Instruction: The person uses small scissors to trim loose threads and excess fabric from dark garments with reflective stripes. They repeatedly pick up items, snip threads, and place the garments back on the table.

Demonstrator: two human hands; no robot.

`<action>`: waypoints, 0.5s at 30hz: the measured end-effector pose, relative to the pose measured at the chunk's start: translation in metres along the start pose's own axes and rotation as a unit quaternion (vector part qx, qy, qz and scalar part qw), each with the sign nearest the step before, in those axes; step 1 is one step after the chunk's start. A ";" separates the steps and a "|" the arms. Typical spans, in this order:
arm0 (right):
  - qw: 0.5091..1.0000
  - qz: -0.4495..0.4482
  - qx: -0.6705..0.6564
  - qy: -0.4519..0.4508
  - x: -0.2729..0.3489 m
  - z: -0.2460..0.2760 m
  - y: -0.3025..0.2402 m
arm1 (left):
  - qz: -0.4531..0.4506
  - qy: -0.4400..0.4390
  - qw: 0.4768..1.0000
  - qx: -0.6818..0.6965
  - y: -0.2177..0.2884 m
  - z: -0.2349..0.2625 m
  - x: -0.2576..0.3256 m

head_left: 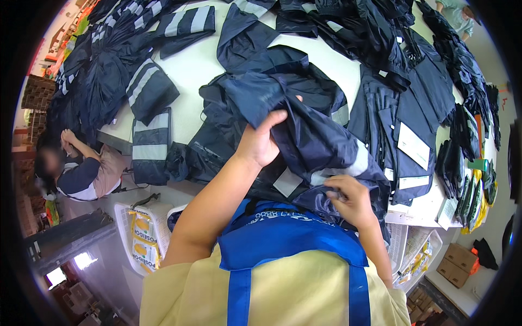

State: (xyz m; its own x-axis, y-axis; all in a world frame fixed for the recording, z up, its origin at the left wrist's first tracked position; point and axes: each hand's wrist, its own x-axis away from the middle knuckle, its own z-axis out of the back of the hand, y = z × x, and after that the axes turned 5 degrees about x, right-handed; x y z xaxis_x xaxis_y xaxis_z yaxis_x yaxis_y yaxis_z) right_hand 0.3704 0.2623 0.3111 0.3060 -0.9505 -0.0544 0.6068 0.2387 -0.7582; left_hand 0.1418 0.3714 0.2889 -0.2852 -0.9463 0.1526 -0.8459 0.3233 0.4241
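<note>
A dark navy garment of thin, shiny cloth (321, 136) with a pale reflective band is lifted in front of me. My left hand (261, 142) is closed on its upper part, thumb on the near side; a fingertip shows past a fold. Beside the reflective band (354, 165), at the garment's lower edge, is my right hand (352, 200). Its fingers are loosely bent, with a gap between forefinger and thumb, and nothing shows between them. A small whitish square patch (287, 182) lies on dark cloth below my left hand. More navy cloth is bunched beneath the lifted piece.
Navy garments with reflective bands (155, 142) cover much of the white table (187, 68). Flat stacks with white paper sheets (413, 145) lie right. White baskets holding yellow packs (142, 242) stand below the table edge. One person (89, 168) sits left; another (457, 16) is far right.
</note>
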 end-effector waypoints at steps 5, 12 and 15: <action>0.946 -0.102 -0.301 0.058 -0.021 0.013 -0.058 | -0.015 -0.098 0.986 -0.132 -0.004 -0.008 0.022; 0.871 -0.143 -0.465 0.062 -0.061 -0.003 -0.097 | -0.026 -0.158 0.967 -0.196 0.002 -0.013 0.041; 0.833 -0.145 -0.530 0.056 -0.063 -0.007 -0.099 | -0.017 -0.111 0.964 -0.240 0.000 0.000 0.055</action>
State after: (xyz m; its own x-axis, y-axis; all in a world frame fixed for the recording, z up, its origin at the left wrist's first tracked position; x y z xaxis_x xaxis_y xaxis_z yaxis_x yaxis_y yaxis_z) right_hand 0.2860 0.2975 0.3856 0.1523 -0.9646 0.2153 -0.3651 -0.2573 -0.8947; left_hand 0.1258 0.3198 0.2975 -0.3945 -0.9180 -0.0410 -0.5653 0.2072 0.7985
